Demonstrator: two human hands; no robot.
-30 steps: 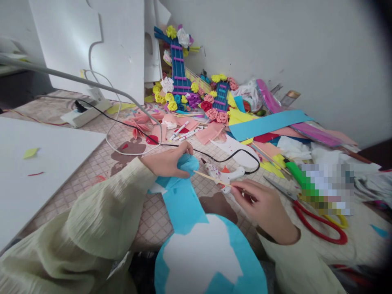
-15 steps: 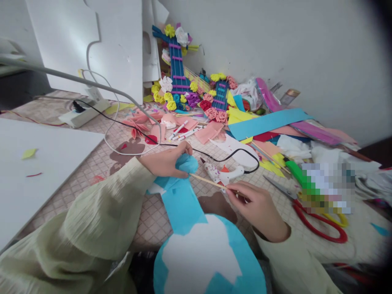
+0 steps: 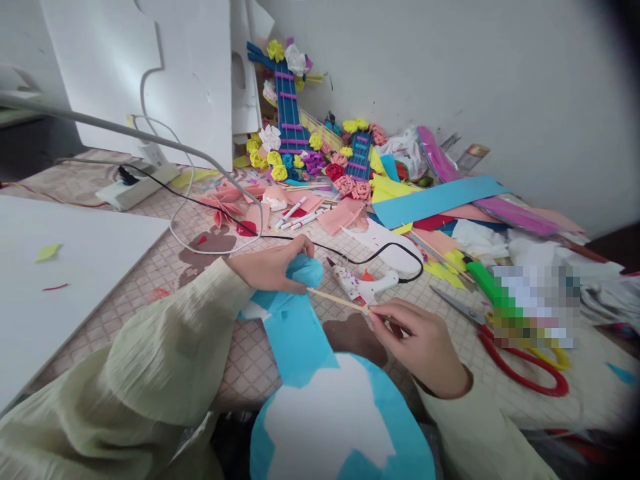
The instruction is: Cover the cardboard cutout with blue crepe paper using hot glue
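A guitar-like cutout [image 3: 327, 413], white with blue paper round its edges, lies over the table's near edge with its blue neck [image 3: 299, 337] pointing away from me. At the far end of the neck my left hand [image 3: 274, 265] grips the rounded blue paper end [image 3: 306, 269] between thumb and fingers. A thin wooden stick [image 3: 336, 299] is pinched in the fingertips of my right hand [image 3: 420, 340]. Its far tip meets the blue paper by my left thumb. Whether the tip goes under the paper is hidden. A white glue gun [image 3: 367, 285] lies just beyond the stick.
Red-handled scissors [image 3: 520, 360] and a green-handled tool [image 3: 487, 283] lie right. A white board [image 3: 75, 293] covers the left side. Behind are markers [image 3: 305, 219], paper strips [image 3: 440, 200], a flower-decorated paper guitar [image 3: 289, 110] and a power strip [image 3: 137, 187]. Cables [image 3: 220, 160] cross the table.
My right hand and the stick have shifted very slightly; the stick's tip sits a little lower by my left thumb. My left hand keeps its grip on the blue end.
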